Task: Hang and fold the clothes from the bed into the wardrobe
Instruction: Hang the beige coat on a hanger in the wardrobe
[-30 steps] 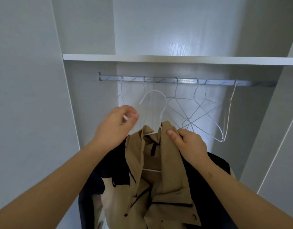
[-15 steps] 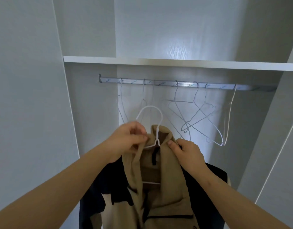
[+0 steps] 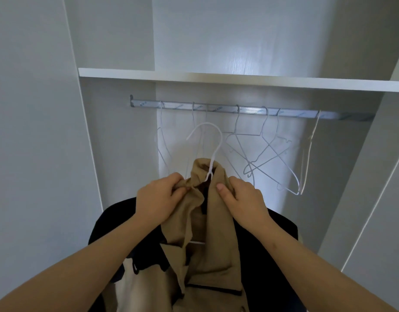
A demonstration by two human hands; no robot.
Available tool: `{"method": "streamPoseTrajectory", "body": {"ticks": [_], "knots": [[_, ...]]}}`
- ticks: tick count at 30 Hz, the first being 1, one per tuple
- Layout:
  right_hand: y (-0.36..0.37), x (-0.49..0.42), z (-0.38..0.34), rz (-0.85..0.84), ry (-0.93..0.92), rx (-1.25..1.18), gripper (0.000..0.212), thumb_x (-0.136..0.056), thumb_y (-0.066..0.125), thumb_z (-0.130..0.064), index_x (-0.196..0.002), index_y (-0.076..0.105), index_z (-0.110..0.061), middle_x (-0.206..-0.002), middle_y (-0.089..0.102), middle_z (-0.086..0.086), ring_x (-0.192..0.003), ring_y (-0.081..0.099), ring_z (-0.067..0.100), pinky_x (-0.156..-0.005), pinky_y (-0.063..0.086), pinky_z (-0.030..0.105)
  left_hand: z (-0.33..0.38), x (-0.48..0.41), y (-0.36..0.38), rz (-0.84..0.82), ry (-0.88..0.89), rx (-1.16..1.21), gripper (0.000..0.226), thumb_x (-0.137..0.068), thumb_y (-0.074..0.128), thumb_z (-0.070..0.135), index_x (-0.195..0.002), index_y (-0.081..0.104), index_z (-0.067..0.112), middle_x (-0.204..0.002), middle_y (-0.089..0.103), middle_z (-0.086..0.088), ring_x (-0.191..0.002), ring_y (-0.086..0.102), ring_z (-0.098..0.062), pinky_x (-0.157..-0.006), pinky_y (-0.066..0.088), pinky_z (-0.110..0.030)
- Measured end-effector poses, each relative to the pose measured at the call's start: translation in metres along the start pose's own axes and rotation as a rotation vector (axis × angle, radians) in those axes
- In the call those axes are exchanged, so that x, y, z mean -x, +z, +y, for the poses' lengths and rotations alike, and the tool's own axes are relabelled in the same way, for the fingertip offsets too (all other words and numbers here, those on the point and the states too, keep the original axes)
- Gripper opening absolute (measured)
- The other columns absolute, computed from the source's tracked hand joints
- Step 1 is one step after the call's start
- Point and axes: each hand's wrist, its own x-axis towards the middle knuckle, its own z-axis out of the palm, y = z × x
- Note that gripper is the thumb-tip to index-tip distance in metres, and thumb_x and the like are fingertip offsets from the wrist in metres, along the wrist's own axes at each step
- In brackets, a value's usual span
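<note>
A tan and black jacket point(image 3: 213, 239) sits on a white wire hanger point(image 3: 210, 140), held up in front of the open wardrobe. The hanger's hook rises out of the collar, below the metal rail point(image 3: 250, 111) and not touching it. My left hand point(image 3: 160, 198) pinches the left side of the collar. My right hand point(image 3: 241, 199) grips the right side of the collar, thumb on the front. The hanger's lower bar shows inside the jacket opening.
Several empty wire hangers point(image 3: 268, 158) hang on the rail, mostly to the right of the jacket. A white shelf point(image 3: 239, 81) runs above the rail. Wardrobe side panels point(image 3: 90, 154) close in on both sides.
The jacket and hanger have risen slightly toward the rail. My left hand has moved from the hanger hook down onto the left collar fabric and now pinches it.
</note>
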Motion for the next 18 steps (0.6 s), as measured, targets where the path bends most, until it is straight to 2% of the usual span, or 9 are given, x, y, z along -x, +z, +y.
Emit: {"method": "streamPoseTrajectory", "body": {"ticks": [2, 4, 6, 7, 9, 11, 13, 15, 18], "knots": [[-0.003, 0.0, 0.002, 0.038, -0.084, 0.19, 0.032, -0.088, 0.038, -0.058, -0.083, 0.041, -0.027, -0.085, 0.038, -0.014, -0.086, 0.037, 0.011, -0.077, 0.025, 0.03, 0.003, -0.002, -0.005, 0.057, -0.001, 0.006, 0.018, -0.089, 0.053, 0.042, -0.09, 0.058, 0.025, -0.077, 0.063, 0.004, -0.075, 0.059, -0.019, -0.054, 0.031, -0.025], [-0.011, -0.003, 0.004, 0.059, -0.116, 0.273, 0.038, -0.086, 0.041, -0.062, -0.085, 0.046, -0.024, -0.086, 0.04, -0.012, -0.089, 0.038, 0.012, -0.077, 0.025, 0.03, 0.006, -0.004, -0.009, 0.109, 0.021, 0.016, 0.018, -0.087, 0.056, 0.041, -0.09, 0.061, 0.024, -0.077, 0.065, 0.003, -0.073, 0.059, -0.02, -0.054, 0.031, -0.025], [-0.022, -0.008, 0.003, -0.063, -0.034, 0.08, 0.044, -0.086, 0.045, -0.06, -0.075, 0.05, -0.017, -0.076, 0.055, -0.004, -0.078, 0.051, 0.015, -0.068, 0.036, 0.03, 0.007, -0.006, -0.011, 0.098, 0.018, 0.003, 0.018, -0.086, 0.056, 0.042, -0.088, 0.06, 0.025, -0.076, 0.063, 0.003, -0.073, 0.057, -0.019, -0.055, 0.032, -0.026], [-0.026, -0.01, 0.0, -0.163, 0.038, -0.091, 0.046, -0.086, 0.048, -0.057, -0.076, 0.056, -0.013, -0.076, 0.061, 0.001, -0.075, 0.058, 0.017, -0.066, 0.042, 0.03, 0.007, -0.007, -0.011, 0.065, 0.008, 0.001, 0.019, -0.086, 0.056, 0.043, -0.087, 0.059, 0.024, -0.076, 0.062, 0.004, -0.073, 0.056, -0.019, -0.056, 0.034, -0.026], [-0.027, -0.01, -0.006, -0.296, 0.137, -0.324, 0.047, -0.087, 0.054, -0.051, -0.085, 0.065, -0.005, -0.084, 0.069, 0.008, -0.078, 0.065, 0.019, -0.071, 0.05, 0.03, 0.003, -0.007, -0.011, -0.043, -0.032, 0.074, 0.017, -0.085, 0.059, 0.04, -0.086, 0.059, 0.023, -0.075, 0.059, 0.006, -0.076, 0.056, -0.018, -0.06, 0.038, -0.027], [-0.023, -0.006, -0.01, -0.349, 0.211, -0.45, 0.04, -0.086, 0.058, -0.046, -0.086, 0.068, -0.008, -0.084, 0.071, 0.003, -0.077, 0.068, 0.012, -0.07, 0.053, 0.023, -0.004, -0.008, -0.011, -0.185, -0.083, 0.174, 0.013, -0.085, 0.061, 0.037, -0.088, 0.06, 0.024, -0.079, 0.058, 0.007, -0.082, 0.057, -0.018, -0.069, 0.044, -0.029], [-0.016, -0.001, -0.013, -0.364, 0.29, -0.541, 0.032, -0.087, 0.06, -0.043, -0.082, 0.069, -0.012, -0.079, 0.071, -0.002, -0.067, 0.067, 0.003, -0.059, 0.052, 0.012, -0.011, -0.008, -0.01, -0.294, -0.111, 0.175, 0.015, -0.085, 0.06, 0.039, -0.094, 0.061, 0.028, -0.088, 0.06, 0.008, -0.087, 0.057, -0.015, -0.079, 0.047, -0.032], [-0.01, 0.002, -0.017, -0.374, 0.369, -0.615, 0.033, -0.088, 0.06, -0.04, -0.086, 0.069, -0.008, -0.083, 0.072, 0.002, -0.07, 0.068, 0.007, -0.06, 0.052, 0.012, -0.02, -0.006, -0.009, -0.3, -0.158, 0.189, 0.014, -0.086, 0.059, 0.038, -0.097, 0.059, 0.031, -0.098, 0.058, 0.01, -0.091, 0.054, -0.011, -0.083, 0.045, -0.03], [0.003, 0.005, -0.031, -0.434, 0.461, -0.73, 0.03, -0.09, 0.058, -0.035, -0.09, 0.068, -0.006, -0.092, 0.072, 0.009, -0.083, 0.068, 0.017, -0.071, 0.055, 0.021, -0.034, -0.002, -0.01, -0.224, -0.32, 0.327, 0.012, -0.088, 0.059, 0.036, -0.097, 0.058, 0.03, -0.104, 0.059, 0.008, -0.093, 0.054, -0.009, -0.079, 0.041, -0.023]]}}
